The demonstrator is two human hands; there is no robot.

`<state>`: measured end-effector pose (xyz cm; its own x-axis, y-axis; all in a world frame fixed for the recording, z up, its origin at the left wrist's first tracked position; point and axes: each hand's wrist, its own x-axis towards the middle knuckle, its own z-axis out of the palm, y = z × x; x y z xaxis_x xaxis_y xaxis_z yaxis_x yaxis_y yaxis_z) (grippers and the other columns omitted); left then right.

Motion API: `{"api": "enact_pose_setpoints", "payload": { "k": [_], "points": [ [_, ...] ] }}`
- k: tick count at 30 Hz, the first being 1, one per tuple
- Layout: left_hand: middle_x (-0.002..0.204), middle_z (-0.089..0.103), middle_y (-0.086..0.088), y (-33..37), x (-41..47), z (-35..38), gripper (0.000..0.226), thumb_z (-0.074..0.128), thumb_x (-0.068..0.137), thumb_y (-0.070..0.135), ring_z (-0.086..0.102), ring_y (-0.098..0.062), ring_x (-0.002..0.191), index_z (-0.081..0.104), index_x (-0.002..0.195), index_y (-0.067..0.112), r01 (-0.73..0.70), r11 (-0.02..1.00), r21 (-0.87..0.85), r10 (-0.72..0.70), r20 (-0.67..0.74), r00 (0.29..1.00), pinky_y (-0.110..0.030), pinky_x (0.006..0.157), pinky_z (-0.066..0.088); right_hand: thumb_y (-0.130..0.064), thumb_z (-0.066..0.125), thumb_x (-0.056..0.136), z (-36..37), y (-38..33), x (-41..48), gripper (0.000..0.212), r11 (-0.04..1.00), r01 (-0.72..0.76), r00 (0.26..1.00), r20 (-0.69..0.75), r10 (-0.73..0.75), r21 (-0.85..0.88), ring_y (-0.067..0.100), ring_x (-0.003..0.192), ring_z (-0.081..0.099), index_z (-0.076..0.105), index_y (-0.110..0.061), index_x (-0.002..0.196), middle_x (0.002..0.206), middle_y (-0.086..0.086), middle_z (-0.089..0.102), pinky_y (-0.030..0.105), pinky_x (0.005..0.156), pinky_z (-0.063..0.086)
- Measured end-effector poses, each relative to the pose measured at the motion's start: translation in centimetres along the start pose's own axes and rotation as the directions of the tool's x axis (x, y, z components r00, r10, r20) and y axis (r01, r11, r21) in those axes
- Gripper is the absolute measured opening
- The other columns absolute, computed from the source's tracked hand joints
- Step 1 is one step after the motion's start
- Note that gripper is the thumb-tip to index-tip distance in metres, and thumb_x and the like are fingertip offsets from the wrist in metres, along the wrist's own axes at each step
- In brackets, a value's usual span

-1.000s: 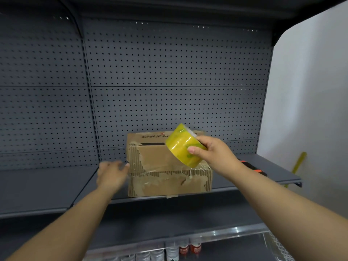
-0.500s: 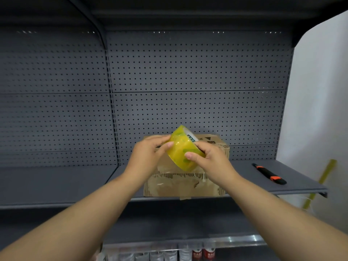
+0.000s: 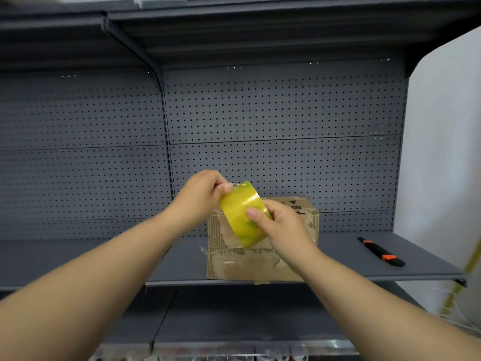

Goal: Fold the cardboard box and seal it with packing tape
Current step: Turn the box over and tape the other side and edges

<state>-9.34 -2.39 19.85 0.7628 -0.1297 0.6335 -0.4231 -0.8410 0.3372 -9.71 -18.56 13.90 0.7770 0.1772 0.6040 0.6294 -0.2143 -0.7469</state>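
Note:
A worn brown cardboard box (image 3: 242,264) stands closed on the grey shelf (image 3: 346,267), its front scarred with torn tape. In front of it I hold a yellow roll of packing tape (image 3: 240,212) in the air. My right hand (image 3: 281,227) grips the roll from the right, thumb on its outer face. My left hand (image 3: 201,196) pinches the tape's free end at the top left of the roll. The hands and roll hide the upper middle of the box.
A black and orange utility knife (image 3: 381,252) lies on the shelf to the right of the box. A grey perforated back panel (image 3: 283,152) rises behind, an upper shelf (image 3: 260,27) overhangs, and a white wall (image 3: 442,165) is at the right.
My left hand rose from beside the box to the roll and now pinches its top edge. The view shifted, so the box sits further right and lower.

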Motion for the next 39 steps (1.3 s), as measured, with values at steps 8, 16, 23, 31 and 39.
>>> {"api": "enact_pose_setpoints", "payload": {
  "k": [8,16,23,31,39],
  "points": [
    [0.079,0.064,0.001,2.7,1.0,-2.0,0.032,0.061,0.082,0.048,0.058,-0.013,0.074,0.061,0.081,0.016,0.215,0.951,-0.222,-0.128,0.351,0.928,-0.028,0.073,0.046,-0.042,0.056,0.088,-2.8,-3.1,-0.7,0.037,0.998,-0.056,0.998,-0.016,0.056,0.024,0.013,0.061,0.049,0.06,-0.006,0.078,0.067,0.0,0.054,0.029,0.057,0.039],
    [0.064,0.056,0.005,5.1,1.5,-1.6,0.023,0.061,0.087,0.03,0.052,-0.012,0.063,0.053,0.07,0.016,0.233,0.899,-0.371,-0.102,0.34,0.935,-0.026,0.068,0.046,-0.019,0.071,0.08,-5.3,-2.9,-3.3,0.025,0.962,-0.157,0.932,0.355,0.069,0.225,-0.009,0.071,0.064,0.056,-0.031,0.096,0.088,-0.014,0.066,0.009,0.064,0.051],
    [0.076,0.055,0.003,6.1,1.0,-1.8,0.026,0.059,0.086,0.04,0.049,-0.016,0.074,0.055,0.075,0.018,0.104,0.989,-0.102,-0.081,0.205,0.975,-0.033,0.072,0.043,-0.017,0.072,0.079,-5.4,-2.4,-5.1,0.022,0.947,-0.143,0.953,0.297,0.055,0.286,0.007,0.086,0.066,0.062,-0.026,0.097,0.094,-0.006,0.07,0.026,0.082,0.054],
    [0.083,0.065,0.001,5.7,1.7,-0.5,0.027,0.051,0.093,0.037,0.063,-0.025,0.089,0.058,0.08,0.014,0.064,0.997,-0.053,-0.052,0.2,0.978,-0.044,0.086,0.05,-0.017,0.073,0.079,-5.3,-2.6,-4.3,0.021,0.972,-0.122,0.953,0.298,0.058,0.201,0.006,0.083,0.065,0.06,-0.03,0.088,0.087,-0.009,0.068,0.017,0.075,0.053],
    [0.082,0.065,-0.002,0.9,3.5,-1.4,0.024,0.055,0.091,0.035,0.06,-0.014,0.078,0.062,0.098,0.013,0.199,0.948,-0.248,-0.096,0.374,0.922,-0.028,0.086,0.048,-0.016,0.072,0.079,-0.7,-1.4,-2.3,0.023,0.982,-0.08,0.969,0.243,0.036,0.173,0.011,0.089,0.067,0.059,-0.032,0.09,0.094,-0.007,0.069,0.034,0.086,0.055]
  ]
}}
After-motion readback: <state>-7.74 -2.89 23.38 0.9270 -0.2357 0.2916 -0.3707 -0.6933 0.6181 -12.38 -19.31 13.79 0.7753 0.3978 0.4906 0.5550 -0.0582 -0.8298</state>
